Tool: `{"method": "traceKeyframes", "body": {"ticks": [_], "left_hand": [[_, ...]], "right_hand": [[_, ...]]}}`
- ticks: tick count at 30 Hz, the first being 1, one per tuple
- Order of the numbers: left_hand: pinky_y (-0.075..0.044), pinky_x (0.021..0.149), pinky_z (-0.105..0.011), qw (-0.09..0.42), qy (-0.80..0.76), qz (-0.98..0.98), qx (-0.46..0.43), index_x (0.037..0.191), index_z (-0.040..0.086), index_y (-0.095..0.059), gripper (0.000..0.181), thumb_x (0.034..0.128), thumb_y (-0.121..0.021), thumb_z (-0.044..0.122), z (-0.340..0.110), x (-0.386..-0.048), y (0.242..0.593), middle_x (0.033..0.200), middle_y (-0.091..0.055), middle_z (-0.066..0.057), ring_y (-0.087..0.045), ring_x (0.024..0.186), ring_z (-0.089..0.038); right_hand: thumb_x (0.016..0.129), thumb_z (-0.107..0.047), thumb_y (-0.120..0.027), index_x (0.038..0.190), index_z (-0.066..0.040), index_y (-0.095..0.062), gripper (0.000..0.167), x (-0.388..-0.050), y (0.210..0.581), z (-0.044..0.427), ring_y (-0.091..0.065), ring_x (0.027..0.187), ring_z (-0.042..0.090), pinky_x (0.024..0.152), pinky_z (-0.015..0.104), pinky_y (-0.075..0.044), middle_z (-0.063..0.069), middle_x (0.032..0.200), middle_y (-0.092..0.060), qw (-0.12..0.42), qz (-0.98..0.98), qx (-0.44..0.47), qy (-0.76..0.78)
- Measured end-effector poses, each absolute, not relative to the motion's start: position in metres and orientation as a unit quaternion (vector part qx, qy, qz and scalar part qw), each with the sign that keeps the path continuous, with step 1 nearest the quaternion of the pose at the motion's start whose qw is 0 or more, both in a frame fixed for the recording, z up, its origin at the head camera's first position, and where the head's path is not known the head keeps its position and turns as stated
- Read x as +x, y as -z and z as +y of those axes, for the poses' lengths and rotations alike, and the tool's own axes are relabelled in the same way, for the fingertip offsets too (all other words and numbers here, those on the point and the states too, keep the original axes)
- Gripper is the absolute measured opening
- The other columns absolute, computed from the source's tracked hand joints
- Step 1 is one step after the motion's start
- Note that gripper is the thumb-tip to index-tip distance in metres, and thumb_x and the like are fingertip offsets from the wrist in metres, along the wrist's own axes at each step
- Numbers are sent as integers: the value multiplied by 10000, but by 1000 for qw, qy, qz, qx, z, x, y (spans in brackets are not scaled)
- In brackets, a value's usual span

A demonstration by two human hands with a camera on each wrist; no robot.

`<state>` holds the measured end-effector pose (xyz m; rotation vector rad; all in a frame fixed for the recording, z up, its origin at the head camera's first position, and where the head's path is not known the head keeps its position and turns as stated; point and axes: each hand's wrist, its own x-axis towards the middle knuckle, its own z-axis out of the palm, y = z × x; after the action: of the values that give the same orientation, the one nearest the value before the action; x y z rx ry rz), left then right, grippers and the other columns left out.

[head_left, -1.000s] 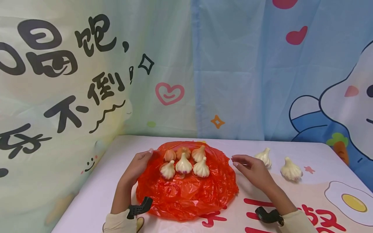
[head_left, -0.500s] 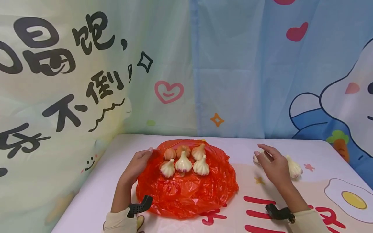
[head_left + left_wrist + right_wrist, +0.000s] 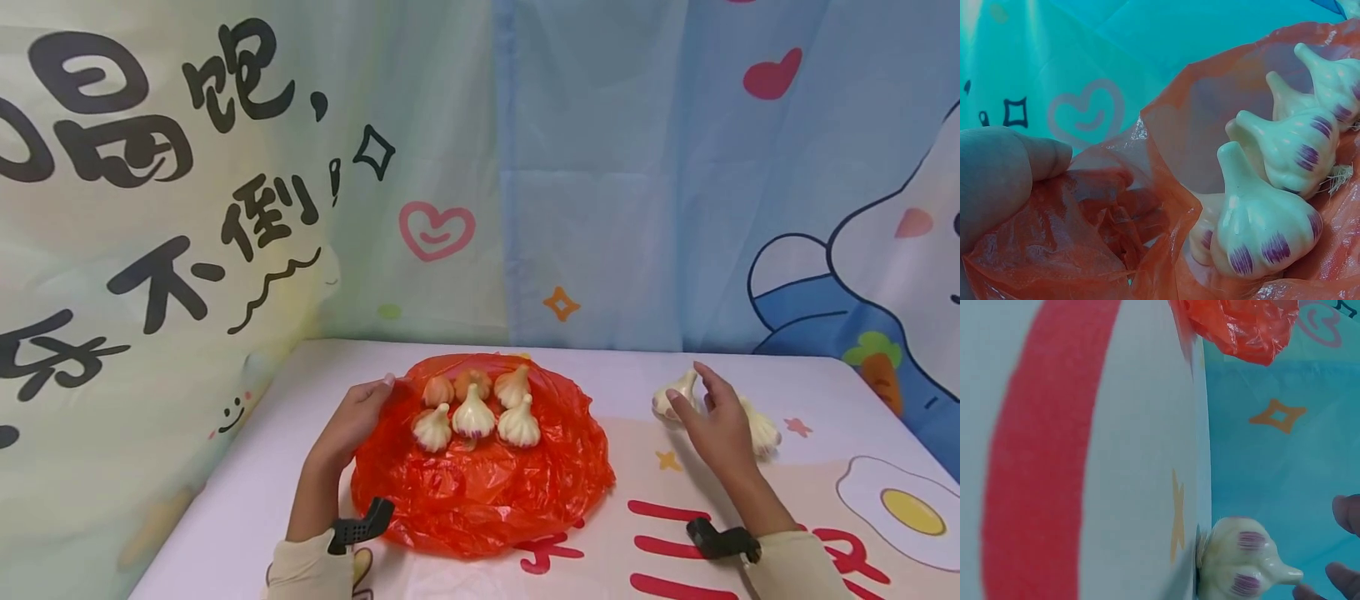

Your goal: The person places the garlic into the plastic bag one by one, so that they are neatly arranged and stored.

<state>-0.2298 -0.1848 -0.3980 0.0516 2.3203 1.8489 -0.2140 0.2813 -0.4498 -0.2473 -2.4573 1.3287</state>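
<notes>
A red plastic bag (image 3: 487, 500) lies spread with its mouth gaping, and several white garlic bulbs (image 3: 474, 414) sit inside it. My left hand (image 3: 351, 427) holds the bag's left edge; in the left wrist view the thumb is over the plastic (image 3: 1054, 237) and the fingers show behind it. To the right, my right hand (image 3: 723, 429) hovers with thumb and fingers spread around a loose garlic bulb (image 3: 666, 403). In the right wrist view the fingertips are by this bulb's stem (image 3: 1288, 575); contact cannot be made out.
A second loose garlic bulb (image 3: 763, 433) is partly hidden behind my right hand. The table has a printed cloth (image 3: 630, 467) with red lettering and a fried egg. A patterned curtain (image 3: 592, 167) hangs behind the table's far edge.
My right hand has moved right, from beside the bag to the nearer loose garlic bulb. My left hand keeps its hold on the bag, and the bulbs stay in place.
</notes>
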Motion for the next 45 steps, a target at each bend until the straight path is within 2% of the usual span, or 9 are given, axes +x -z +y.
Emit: {"method": "traceKeyframes", "body": {"ticks": [7,13,20,26,32,39,45], "left_hand": [[-563,789,-453,93,-616,782,16,1265,94,-611,522,995,-454,513,-187,-229,401,1160,-650,-123,-657,988,-342],[-560,799,-447,97,-610,786,18,1260,113,-610,520,994,-440,527,-187,-230,400,1169,-649,-107,-650,1009,-342],[-555,815,-450,103,-614,783,19,1264,122,-606,522,988,-444,535,-187,-230,398,1182,-642,-98,-639,1033,-345],[-554,818,-447,107,-611,784,19,1276,106,-595,513,1003,-433,509,-188,-230,400,1189,-636,-114,-638,1031,-344],[-557,811,-442,106,-612,784,21,1261,101,-601,534,994,-432,532,-190,-231,400,1172,-639,-117,-636,1020,-363],[-556,818,-437,106,-609,785,28,1286,95,-586,555,1000,-411,537,-189,-231,399,1197,-628,-124,-630,1030,-357],[-554,821,-439,108,-608,786,22,1288,98,-585,554,999,-410,537,-189,-229,399,1201,-629,-116,-632,1035,-349]], "right_hand": [[978,-426,-550,1553,-58,-123,805,-217,448,285,-198,1420,427,1049,585,-297,231,1573,-177,125,-871,-84,-467],[1000,-389,-517,1553,-52,-117,761,-225,449,288,-258,1403,413,1081,533,-277,259,1548,-223,108,-865,-98,-481],[1022,-290,-484,1531,-51,-246,610,-226,452,290,-395,1321,428,1034,527,-366,278,1474,-363,113,-877,-100,-456],[1010,-287,-508,1473,-63,-381,529,-226,453,287,-520,1198,392,965,479,-449,265,1360,-497,106,-877,-107,-455],[1002,-328,-517,1406,-67,-457,484,-227,452,283,-547,1164,359,962,442,-475,226,1309,-550,105,-879,-112,-452],[1004,-356,-503,1385,-80,-473,471,-227,452,280,-549,1161,332,935,359,-501,181,1314,-573,111,-878,-109,-452],[984,-442,-520,1360,-128,-503,490,-222,445,271,-553,1168,306,873,199,-498,132,1296,-604,141,-865,-89,-473]]}}
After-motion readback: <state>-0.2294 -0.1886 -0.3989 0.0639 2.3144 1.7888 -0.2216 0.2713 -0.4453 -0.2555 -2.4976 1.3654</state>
